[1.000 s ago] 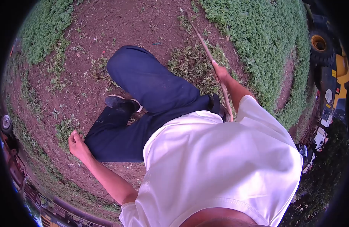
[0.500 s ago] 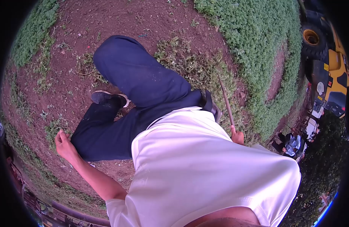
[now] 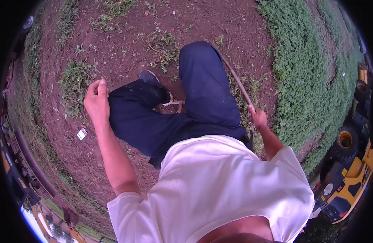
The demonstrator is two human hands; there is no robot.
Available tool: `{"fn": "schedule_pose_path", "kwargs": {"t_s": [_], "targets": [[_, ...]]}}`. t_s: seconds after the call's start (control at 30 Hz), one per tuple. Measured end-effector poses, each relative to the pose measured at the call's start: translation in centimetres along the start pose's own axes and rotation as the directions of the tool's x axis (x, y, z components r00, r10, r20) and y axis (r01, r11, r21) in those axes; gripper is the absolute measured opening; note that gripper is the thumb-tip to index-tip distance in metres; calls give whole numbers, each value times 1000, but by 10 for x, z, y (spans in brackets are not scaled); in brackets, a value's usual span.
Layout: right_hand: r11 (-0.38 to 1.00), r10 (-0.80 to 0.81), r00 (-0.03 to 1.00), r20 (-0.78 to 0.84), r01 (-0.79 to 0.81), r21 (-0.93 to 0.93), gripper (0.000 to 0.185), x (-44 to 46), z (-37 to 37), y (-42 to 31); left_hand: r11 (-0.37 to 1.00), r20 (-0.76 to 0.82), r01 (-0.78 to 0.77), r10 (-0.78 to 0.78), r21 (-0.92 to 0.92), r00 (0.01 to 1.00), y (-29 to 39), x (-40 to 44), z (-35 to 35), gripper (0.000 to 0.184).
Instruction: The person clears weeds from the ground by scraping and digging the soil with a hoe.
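My right hand (image 3: 258,117) is wrapped round a long wooden stick (image 3: 237,79), which slants up and left past my raised knee. The stick's far end lies beside that knee. On the left, my left hand (image 3: 98,100) is held beside my other knee, its fingers bent together. Whether anything is between those fingers is too small to tell. A clump of pulled weeds (image 3: 74,83) lies on the soil just left of this hand. My dark trousers (image 3: 208,89) and one shoe (image 3: 155,84) show between the hands.
A dense green crop strip (image 3: 299,77) runs down the right side. A small white packet (image 3: 82,134) lies on the reddish soil (image 3: 125,48) at the left. A yellow machine (image 3: 352,178) with big tyres stands at the far right. More machinery (image 3: 16,170) is at the left edge.
The view has swung, so my legs appear further right and the white packet shows. The stick, earlier drawn back near my hip, reaches forward past my knee again. Both hands keep their hold.
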State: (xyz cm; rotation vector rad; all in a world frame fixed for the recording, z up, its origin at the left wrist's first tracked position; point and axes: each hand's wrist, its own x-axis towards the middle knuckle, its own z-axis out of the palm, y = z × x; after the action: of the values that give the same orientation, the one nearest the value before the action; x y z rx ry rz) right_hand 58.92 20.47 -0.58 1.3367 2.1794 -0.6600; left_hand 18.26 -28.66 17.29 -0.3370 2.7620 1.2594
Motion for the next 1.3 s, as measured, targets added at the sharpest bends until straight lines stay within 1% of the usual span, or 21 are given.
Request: {"fn": "schedule_pose_path", "kwargs": {"t_s": [0.07,0.13,0.2,0.3,0.33,0.4,0.47,0.57,0.6,0.63,0.7,0.73,0.8,0.87,0.97,1.03,1.1,1.17,1.2,1.27,1.3], "targets": [[979,-187,982,7,187,-85,79,39,-22,-82,999,-44,32,-33,-33,999,-9,0,-6,31],[951,-292,955,44,295,-88,77,90,-12,-141,993,-68,67,-74,-97,995,-10,-3,-9,32],[929,-356,924,139,366,-57,75,107,-11,-211,992,-91,95,-102,-82,991,-10,-7,-14,31],[873,-482,846,228,486,42,72,163,40,-246,983,-103,140,-153,-121,983,-13,-11,-17,27],[869,-486,840,241,493,34,72,169,47,-246,981,-111,154,-168,-120,980,-14,-11,-18,27],[863,-416,868,272,471,-181,81,164,51,-241,982,-110,159,-170,-103,979,-14,-12,-19,25],[868,-395,891,224,441,-226,78,142,39,-205,980,-118,181,-190,-82,975,-11,-10,-17,25],[916,-234,948,217,290,-278,76,101,5,-123,984,-88,151,-159,-89,983,-14,-6,-14,25],[912,-304,948,97,319,-259,78,82,-4,-96,986,-77,142,-149,-92,986,-12,-5,-13,26],[889,-257,965,58,259,-376,80,90,0,-44,986,-64,137,-143,-91,988,-13,-5,-13,26],[892,-127,989,76,148,-426,80,63,-25,10,989,-51,131,-135,-72,990,-19,-5,-14,28],[912,-170,985,2,158,-378,81,39,-38,13,992,-49,115,-118,-60,992,-21,-3,-13,30],[899,-124,992,1,113,-423,77,27,-46,35,991,-49,108,-112,-82,992,-21,-4,-13,30],[929,-172,985,-16,157,-335,72,21,-50,38,989,-45,99,-104,-106,994,-18,-6,-11,29],[913,-263,961,80,275,-301,68,49,-35,-40,989,-69,102,-110,-107,991,-13,-4,-7,30],[910,-372,914,164,394,-131,69,71,-19,-127,988,-65,117,-123,-98,990,-13,-4,-7,30],[875,-436,878,198,465,-135,64,137,20,-174,989,-49,140,-142,-47,989,-8,-3,-7,31],[731,-682,688,250,652,201,60,214,73,-179,989,-54,146,-148,-38,987,-10,-3,-7,31],[726,-686,680,257,658,198,60,211,67,-194,989,-55,145,-147,-36,988,-11,-4,-8,31],[661,-708,655,264,746,-79,68,206,52,-223,987,-68,156,-159,-37,985,-13,-6,-11,32],[656,-711,651,265,750,-83,68,205,41,-219,986,-71,162,-165,-35,984,-14,-6,-12,32]]}}
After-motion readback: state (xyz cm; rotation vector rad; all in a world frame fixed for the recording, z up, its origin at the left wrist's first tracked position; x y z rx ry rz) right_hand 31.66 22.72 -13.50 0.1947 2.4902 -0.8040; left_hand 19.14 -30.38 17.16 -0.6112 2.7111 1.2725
